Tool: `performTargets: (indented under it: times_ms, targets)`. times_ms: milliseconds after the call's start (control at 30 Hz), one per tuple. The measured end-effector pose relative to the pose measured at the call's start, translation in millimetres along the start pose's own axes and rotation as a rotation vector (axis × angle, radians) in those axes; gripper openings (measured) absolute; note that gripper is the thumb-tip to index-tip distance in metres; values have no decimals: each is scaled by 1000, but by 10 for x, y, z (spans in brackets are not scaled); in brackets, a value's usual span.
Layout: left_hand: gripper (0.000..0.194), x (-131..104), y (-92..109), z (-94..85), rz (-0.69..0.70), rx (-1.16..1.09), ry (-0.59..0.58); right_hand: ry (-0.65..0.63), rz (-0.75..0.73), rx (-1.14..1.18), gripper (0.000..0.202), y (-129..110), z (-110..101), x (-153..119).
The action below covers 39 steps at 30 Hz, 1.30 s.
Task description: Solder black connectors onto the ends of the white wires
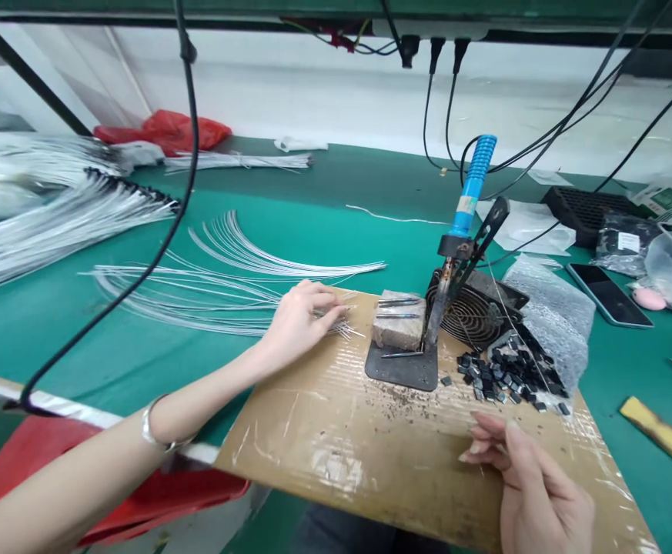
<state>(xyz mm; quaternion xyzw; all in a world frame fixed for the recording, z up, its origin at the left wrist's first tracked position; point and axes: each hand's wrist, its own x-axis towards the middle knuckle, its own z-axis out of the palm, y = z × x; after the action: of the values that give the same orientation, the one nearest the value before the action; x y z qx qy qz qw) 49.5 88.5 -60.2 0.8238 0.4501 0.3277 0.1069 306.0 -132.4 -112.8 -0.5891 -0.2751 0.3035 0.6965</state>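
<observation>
- Touching the ends of the white wires (225, 296), my left hand (298, 319) has thumb and forefinger drawn nearly together; from my end I cannot tell whether a strand is caught between them.
- My right hand (543, 485) hangs over the cardboard (306, 446), fingers loosely curled with the thumb a little apart; I see nothing in its grasp.
- Those wires sweep from my left fingers toward 9 and 10 o'clock, in loose curves across the green table (312, 192).
- At 3 o'clock from the left hand I have a black base plate (399, 377) carrying a pale block (399, 332).
- My soldering iron (474, 185) leans in its stand at 2 o'clock from the left hand, blue handle uppermost.
- Small black parts (509, 377) lie heaped at 11 o'clock from my right hand, next to bubble wrap (560, 315).
- Farther from that hand, I spot a phone (610, 295) at 1 o'clock and a yellow sponge (657, 431) between 2 and 3.
- Reading from mid-view, I find a thick wire bundle (70, 223) near 9 o'clock and a red bag (179, 132) at 10.
</observation>
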Motion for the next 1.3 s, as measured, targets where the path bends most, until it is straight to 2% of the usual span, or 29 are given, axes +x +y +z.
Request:
performTargets:
  times_ms: [100, 233, 367, 500, 633, 800, 933, 1067, 1167, 1300]
  targets:
    - [27, 64, -104, 23, 14, 30, -25, -6, -10, -15, 31, 52, -34, 0]
    - [26, 374, -390, 9, -35, 95, -9, -10, -26, -60, 35, 63, -37, 7]
    - [18, 730, -761, 27, -73, 133, -100, -19, -28, -66, 35, 75, -23, 20]
    - [26, 864, -952, 66, -94, 119, -157, -6, -31, -78, 37, 65, -22, 17]
    - [29, 863, -991, 55, -138, 51, -91, 2, -50, -128, 40, 12, -1, 10]
    - [29, 872, -951, -69, -221, -119, 37, 9, -91, -151, 42, -17, 28, 19]
    - [32, 837, -816, -243, -244, -256, 46, 5, -86, -159, 41, 7, 19, 36]
    - [34, 730, -665, -385, -223, -299, 12, -9, -74, -174, 41, 30, -3, 42]
    - [34, 656, -641, -365, -212, -264, -24, -16, -56, -209, 41, 41, -24, 38]
    - [28, 660, -750, -149, -208, -146, -41, -58, -49, -314, 42, 49, -47, 48]
